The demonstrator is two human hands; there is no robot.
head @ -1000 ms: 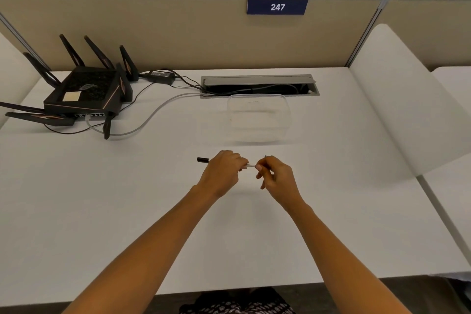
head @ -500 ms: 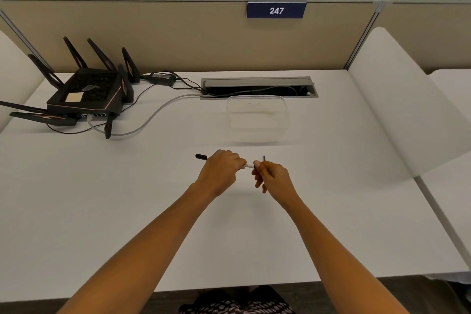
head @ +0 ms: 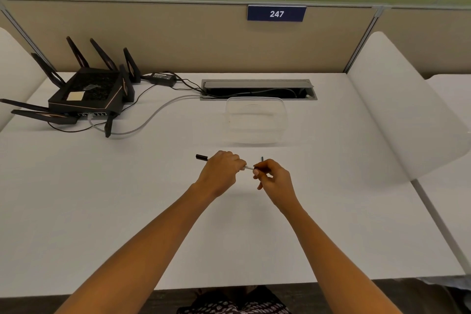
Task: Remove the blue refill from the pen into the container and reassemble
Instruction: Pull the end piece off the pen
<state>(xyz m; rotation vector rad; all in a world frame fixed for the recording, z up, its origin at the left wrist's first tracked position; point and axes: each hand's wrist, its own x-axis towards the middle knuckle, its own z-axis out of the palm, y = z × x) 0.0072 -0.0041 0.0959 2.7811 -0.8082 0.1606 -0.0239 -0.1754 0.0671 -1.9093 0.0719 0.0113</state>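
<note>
Above the white desk (head: 102, 199), my left hand (head: 220, 173) grips the slim black-capped pen (head: 201, 157) while my right hand (head: 274, 178) pinches its thin pale refill (head: 249, 167) between them. The clear plastic container (head: 256, 120) sits just beyond; a blue sign (head: 276, 13) reads "247".

Landmark: container (head: 256, 120), mid-desk (head: 102, 199).
- Near side: bare strip, then both hands (head: 221, 173) with pen (head: 201, 157), blocking the straight approach.
- Far side: open cable slot (head: 258, 89), touching or just behind; which, unclear.
- Left: cables (head: 142, 122), then router (head: 86, 94) with raised antennas, well apart.
- Right: bare desk to white side panel (head: 407, 109).
- Above: open.
</note>
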